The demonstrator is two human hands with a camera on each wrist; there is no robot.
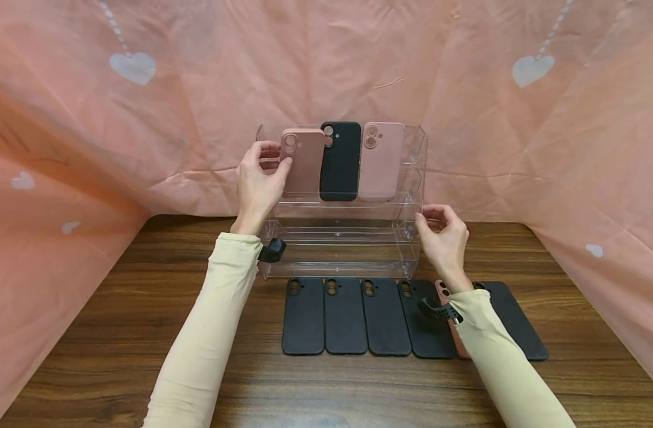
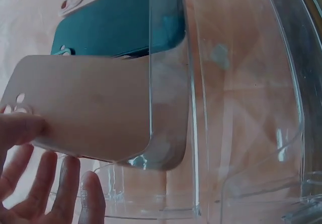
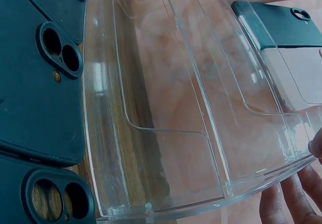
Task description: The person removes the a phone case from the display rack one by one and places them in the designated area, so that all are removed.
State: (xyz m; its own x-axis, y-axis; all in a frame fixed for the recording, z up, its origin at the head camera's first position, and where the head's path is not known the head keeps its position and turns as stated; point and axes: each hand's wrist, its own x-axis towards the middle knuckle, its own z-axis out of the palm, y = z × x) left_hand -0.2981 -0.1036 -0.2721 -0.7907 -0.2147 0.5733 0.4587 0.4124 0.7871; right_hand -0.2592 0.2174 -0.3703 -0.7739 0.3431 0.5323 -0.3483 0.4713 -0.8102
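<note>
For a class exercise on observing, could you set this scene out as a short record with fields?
Left hand: holds a dusky pink case
Right hand: grips the right side of the clear rack
Top tier: that case, a black case, a light pink case
Table: five black cases; one pink case, partly hidden by the right sleeve

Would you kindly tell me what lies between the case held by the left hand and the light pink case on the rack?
The head view shows one black case between the darker pink case and the light pink case.
</note>
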